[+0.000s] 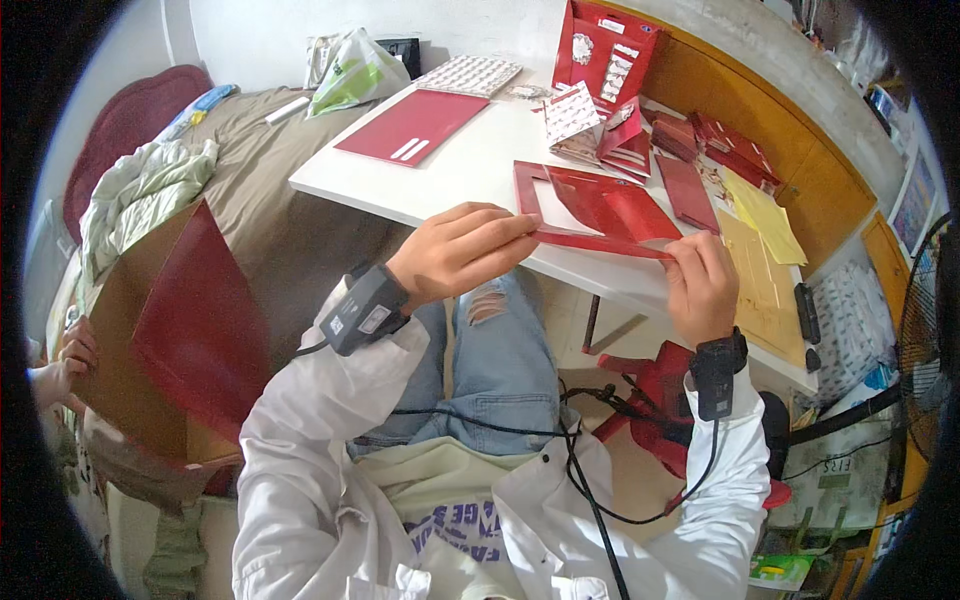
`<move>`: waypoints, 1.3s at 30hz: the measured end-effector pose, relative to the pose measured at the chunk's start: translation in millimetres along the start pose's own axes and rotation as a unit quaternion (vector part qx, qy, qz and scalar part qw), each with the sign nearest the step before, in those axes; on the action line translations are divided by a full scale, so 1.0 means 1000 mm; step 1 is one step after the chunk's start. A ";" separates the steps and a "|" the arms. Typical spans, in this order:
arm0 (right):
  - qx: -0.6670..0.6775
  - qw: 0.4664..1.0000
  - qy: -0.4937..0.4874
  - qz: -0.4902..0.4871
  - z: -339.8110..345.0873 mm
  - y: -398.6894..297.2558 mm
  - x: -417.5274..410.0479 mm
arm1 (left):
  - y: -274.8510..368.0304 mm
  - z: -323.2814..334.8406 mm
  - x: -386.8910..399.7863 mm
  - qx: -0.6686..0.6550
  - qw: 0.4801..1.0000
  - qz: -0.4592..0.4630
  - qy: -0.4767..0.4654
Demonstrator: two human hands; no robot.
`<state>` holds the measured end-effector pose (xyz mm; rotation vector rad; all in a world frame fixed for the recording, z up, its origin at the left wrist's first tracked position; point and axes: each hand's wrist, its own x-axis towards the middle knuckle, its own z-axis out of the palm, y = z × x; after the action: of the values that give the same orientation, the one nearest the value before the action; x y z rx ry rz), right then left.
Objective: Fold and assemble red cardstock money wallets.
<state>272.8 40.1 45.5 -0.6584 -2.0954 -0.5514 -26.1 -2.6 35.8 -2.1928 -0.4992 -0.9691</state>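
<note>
Both hands hold the near edge of a glossy red paperboard piece (626, 206) above the front edge of the white table (442, 191). A cut-out at its left side lets white show through, and part of its surface shines like plastic film. My left hand (469, 251) pinches the near left corner between thumb and fingers. At the near right corner, my right hand (701, 277) grips the edge with its fingertips. The fingers partly cover both corners. Just behind the piece stand folded patterned cards (574, 116), and a flat dark red panel (686, 191) lies to its right.
A large red sheet (412, 124) and a patterned sheet (469, 75) lie at the back left. A decorated red box (607, 56) stands behind. Yellow paper (765, 214) and a tan board (761, 292) lie right. Another person's hand (77, 349) holds large red-and-brown cardboard (206, 322).
</note>
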 end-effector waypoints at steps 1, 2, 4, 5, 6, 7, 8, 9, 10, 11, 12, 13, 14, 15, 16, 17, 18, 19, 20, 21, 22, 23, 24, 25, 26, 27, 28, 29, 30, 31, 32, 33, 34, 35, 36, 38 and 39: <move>-0.003 1.000 -0.002 0.003 -0.002 0.002 -0.001 | 0.001 0.001 0.002 0.000 1.000 -0.001 -0.002; -0.007 1.000 -0.004 0.007 -0.004 0.003 -0.001 | 0.002 0.003 0.005 -0.016 1.000 0.002 -0.002; 0.000 1.000 -0.007 0.007 -0.006 0.007 0.000 | 0.003 0.007 0.006 -0.033 0.999 0.003 0.006; 0.002 1.000 -0.010 0.008 -0.006 0.008 0.000 | 0.003 0.008 0.001 -0.033 0.999 0.003 0.003; 0.002 1.000 -0.009 0.009 -0.007 0.008 0.001 | 0.002 0.009 -0.002 -0.036 0.999 0.009 0.013; -0.008 1.000 -0.020 0.008 -0.007 0.008 0.002 | 0.001 0.011 -0.004 -0.039 0.999 0.015 0.022; -0.018 0.999 -0.032 0.006 -0.008 0.008 0.003 | -0.001 0.013 -0.005 -0.044 0.999 0.020 0.017; -0.019 0.999 -0.031 0.008 -0.007 0.008 0.002 | -0.002 0.014 -0.004 -0.044 0.999 0.022 0.017; -0.014 0.999 -0.033 0.006 -0.005 0.009 0.002 | -0.003 0.013 -0.003 -0.039 0.999 0.022 0.009; -0.009 0.999 -0.036 0.004 -0.004 0.010 0.002 | -0.004 0.013 -0.002 -0.034 0.999 0.022 0.002; -0.009 0.999 -0.039 0.005 -0.004 0.011 0.002 | -0.004 0.013 -0.002 -0.037 0.999 0.019 0.005; -0.008 0.999 -0.037 0.003 -0.003 0.012 0.002 | -0.005 0.014 -0.001 -0.040 0.999 0.017 0.005; -0.006 0.999 -0.036 0.000 -0.002 0.013 0.001 | -0.006 0.015 -0.001 -0.034 0.999 0.021 0.001; -0.005 0.999 -0.038 0.002 0.000 0.013 0.001 | -0.006 0.016 -0.001 -0.029 0.999 0.025 -0.003; -0.001 0.999 -0.037 0.002 0.001 0.013 0.000 | -0.005 0.016 -0.002 -0.026 0.999 0.024 -0.005; 0.002 0.999 -0.035 0.002 0.002 0.013 -0.001 | -0.004 0.016 -0.003 -0.028 0.999 0.023 -0.006; 0.003 0.999 -0.036 0.003 0.004 0.013 -0.001 | -0.003 0.016 -0.004 -0.022 0.999 0.023 -0.016; 0.000 0.999 -0.037 0.000 0.005 0.013 -0.002 | -0.003 0.016 -0.005 -0.017 0.999 0.024 -0.026; -0.003 0.999 -0.037 -0.003 0.006 0.013 -0.002 | -0.003 0.016 -0.005 -0.017 0.999 0.024 -0.026; -0.003 0.999 -0.036 -0.003 0.006 0.012 -0.002 | -0.004 0.015 -0.005 -0.011 0.999 0.023 -0.030; -0.002 0.999 -0.033 -0.002 0.006 0.011 -0.001 | -0.004 0.014 -0.004 -0.005 0.999 0.022 -0.033; -0.002 1.000 -0.031 -0.002 0.006 0.011 0.000 | -0.005 0.014 -0.004 -0.004 0.999 0.023 -0.033; -0.002 1.000 -0.029 -0.003 0.005 0.011 0.000 | -0.004 0.014 -0.005 0.005 0.999 0.025 -0.035; -0.004 0.999 -0.034 -0.002 0.004 0.011 0.001 | -0.004 0.015 -0.006 0.014 0.999 0.027 -0.037; -0.006 0.999 -0.040 0.000 0.003 0.010 0.001 | -0.002 0.016 -0.007 0.016 0.999 0.028 -0.036; -0.007 0.999 -0.037 -0.002 0.003 0.011 0.000 | 0.000 0.018 -0.006 0.016 0.999 0.029 -0.034; -0.007 0.999 -0.045 0.003 0.002 0.012 -0.001 | 0.000 0.019 -0.005 0.016 0.999 0.029 -0.032; -0.006 0.999 -0.053 0.007 0.002 0.013 -0.001 | -0.001 0.020 -0.005 0.019 0.999 0.031 -0.030; -0.007 0.999 -0.053 0.006 0.002 0.013 -0.001 | 0.000 0.020 -0.004 0.024 0.999 0.031 -0.031; -0.005 0.999 -0.054 0.005 0.001 0.013 0.000 | 0.000 0.020 -0.002 0.030 0.999 0.031 -0.032; -0.003 0.998 -0.056 0.004 0.000 0.014 0.000 | -0.001 0.020 -0.001 0.032 0.999 0.027 -0.029; -0.003 0.998 -0.056 0.002 0.000 0.014 0.000 | -0.002 0.020 0.000 0.033 0.999 0.027 -0.029; -0.005 0.998 -0.064 0.005 -0.001 0.015 -0.001 | -0.003 0.020 0.000 0.027 0.999 0.020 -0.022; -0.008 0.997 -0.072 0.007 -0.002 0.016 -0.002 | -0.004 0.020 0.000 0.021 1.000 0.012 -0.016; -0.009 0.997 -0.072 0.007 -0.001 0.019 -0.005 | -0.006 0.022 -0.001 0.020 1.000 0.013 -0.015; -0.001 0.999 -0.033 0.008 0.003 0.027 -0.014 | -0.010 0.024 -0.005 0.022 1.000 -0.006 0.014; 0.000 0.999 -0.034 0.008 0.002 0.031 -0.017 | -0.010 0.023 -0.005 0.022 1.000 -0.008 0.013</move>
<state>299.3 60.4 34.8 -0.7020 -2.1527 -0.5278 -23.7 21.0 25.1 -2.1372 -0.5211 -0.9858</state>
